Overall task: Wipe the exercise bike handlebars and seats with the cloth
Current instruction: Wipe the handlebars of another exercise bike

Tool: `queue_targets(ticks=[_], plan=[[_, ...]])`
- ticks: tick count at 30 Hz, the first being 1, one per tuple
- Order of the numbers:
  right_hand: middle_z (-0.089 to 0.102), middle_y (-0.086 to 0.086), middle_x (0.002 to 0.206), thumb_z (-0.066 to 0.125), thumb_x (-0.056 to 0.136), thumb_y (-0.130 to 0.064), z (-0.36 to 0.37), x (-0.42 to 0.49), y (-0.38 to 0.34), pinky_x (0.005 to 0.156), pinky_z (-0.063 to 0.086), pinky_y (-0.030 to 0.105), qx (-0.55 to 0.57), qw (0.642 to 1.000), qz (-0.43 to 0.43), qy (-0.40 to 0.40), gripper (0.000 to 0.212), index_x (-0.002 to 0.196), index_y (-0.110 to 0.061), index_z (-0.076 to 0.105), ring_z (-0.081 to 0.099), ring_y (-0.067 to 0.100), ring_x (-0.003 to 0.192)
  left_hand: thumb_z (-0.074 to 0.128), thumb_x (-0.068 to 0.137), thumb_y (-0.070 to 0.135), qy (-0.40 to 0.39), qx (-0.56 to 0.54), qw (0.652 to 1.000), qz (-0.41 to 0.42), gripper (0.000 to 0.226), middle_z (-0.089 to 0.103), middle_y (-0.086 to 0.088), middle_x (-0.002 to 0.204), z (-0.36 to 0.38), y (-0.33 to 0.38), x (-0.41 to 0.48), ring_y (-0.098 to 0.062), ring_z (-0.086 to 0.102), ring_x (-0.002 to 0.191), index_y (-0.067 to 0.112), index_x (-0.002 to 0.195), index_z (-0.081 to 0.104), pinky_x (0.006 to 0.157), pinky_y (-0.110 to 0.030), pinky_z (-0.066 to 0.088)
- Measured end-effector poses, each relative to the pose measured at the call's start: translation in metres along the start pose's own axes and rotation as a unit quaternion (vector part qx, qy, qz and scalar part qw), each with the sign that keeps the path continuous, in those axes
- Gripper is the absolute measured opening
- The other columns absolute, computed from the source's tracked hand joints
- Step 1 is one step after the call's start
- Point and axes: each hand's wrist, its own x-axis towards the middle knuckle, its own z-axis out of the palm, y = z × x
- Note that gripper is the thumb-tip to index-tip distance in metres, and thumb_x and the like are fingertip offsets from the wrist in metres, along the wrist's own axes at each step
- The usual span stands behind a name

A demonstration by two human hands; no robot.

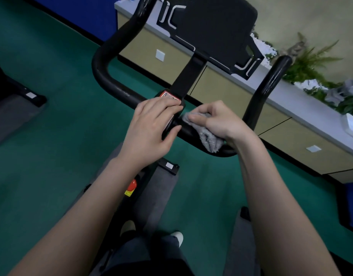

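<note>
The black handlebar [104, 62] of the exercise bike loops across the middle of the view, with a dark console [215, 30] above its stem. My left hand [151, 124] grips the centre of the bar where a red label [168, 96] shows. Just to its right, my right hand [217, 120] holds a grey cloth [208, 138] pressed against the lower bar, the cloth hanging down under the palm. The right handlebar arm [269, 86] rises beyond my right wrist. The seat is out of view.
Green carpet [52, 156] covers the floor. A beige cabinet [291, 132] with a white top and plants [311, 62] runs along the back right. Another machine's base [18, 92] sits at the left. A red knob [131, 185] shows on the bike frame below.
</note>
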Motion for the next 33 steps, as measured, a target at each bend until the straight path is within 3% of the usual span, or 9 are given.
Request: queue_targets(ticks=[5,10,14,19,22,24,33], plan=[[0.071,-0.001,0.079,0.063,0.092,-0.021,-0.007,0.0,0.01,0.082,0.051,0.031,-0.006,1.0,0.011,-0.017,0.016,0.079,-0.026,0.071,0.064,0.012,0.078,0.064,0.084,0.025,0.007,0.005,1.0,-0.005,0.036,0.059,0.002,0.123,0.001,0.0,-0.001,-0.017,0.05,0.12,0.012,0.118,0.063,0.103,-0.031,0.03],[0.068,0.007,0.077,0.061,0.093,-0.017,0.005,0.013,-0.001,0.076,0.049,0.031,0.009,1.0,0.008,-0.029,0.015,0.086,-0.01,0.072,0.06,0.013,0.072,0.063,0.086,0.025,-0.004,0.018,1.0,0.005,0.036,0.059,0.001,0.124,0.001,-0.001,-0.001,-0.019,0.05,0.121,0.012,0.119,0.062,0.102,-0.034,0.032],[0.069,-0.003,0.078,0.061,0.094,-0.024,-0.013,-0.009,0.011,0.077,0.049,0.029,-0.056,0.998,0.022,-0.037,0.018,0.079,-0.023,0.069,0.061,0.009,0.076,0.063,0.086,0.026,0.002,0.022,1.0,0.004,0.035,0.06,0.002,0.124,0.002,-0.001,-0.001,-0.019,0.051,0.121,0.012,0.118,0.063,0.102,-0.034,0.033],[0.06,-0.01,0.079,0.059,0.094,-0.018,0.002,-0.047,0.018,0.062,0.034,0.001,-0.108,0.985,-0.026,0.128,0.016,0.095,-0.012,0.074,0.056,0.006,0.081,0.064,0.085,0.026,0.013,0.031,0.999,0.003,0.035,0.061,0.001,0.122,0.004,-0.001,0.0,-0.019,0.051,0.12,0.012,0.116,0.064,0.103,-0.032,0.031],[0.063,-0.008,0.078,0.06,0.092,-0.01,0.023,-0.054,0.022,0.068,0.031,0.006,-0.109,0.965,-0.084,0.223,0.015,0.093,-0.007,0.074,0.053,0.011,0.083,0.064,0.084,0.026,0.011,0.037,0.999,0.003,0.035,0.061,0.001,0.123,0.003,-0.001,0.0,-0.019,0.051,0.119,0.012,0.116,0.064,0.103,-0.031,0.03],[0.069,-0.003,0.083,0.062,0.09,-0.007,0.026,-0.06,0.029,0.073,0.031,0.001,-0.117,0.95,-0.115,0.265,0.012,0.091,-0.007,0.074,0.055,0.015,0.083,0.065,0.084,0.026,0.011,0.038,0.999,0.005,0.035,0.06,0.001,0.123,0.004,-0.001,0.0,-0.019,0.051,0.119,0.012,0.116,0.064,0.103,-0.031,0.03],[0.069,0.002,0.083,0.062,0.088,-0.003,0.056,-0.063,0.03,0.081,0.033,0.004,-0.108,0.909,-0.156,0.372,0.01,0.089,-0.005,0.072,0.055,0.02,0.081,0.063,0.086,0.023,0.014,0.039,0.999,0.01,0.033,0.06,0.001,0.124,0.003,-0.001,-0.001,-0.019,0.051,0.119,0.011,0.117,0.063,0.101,-0.032,0.032]])
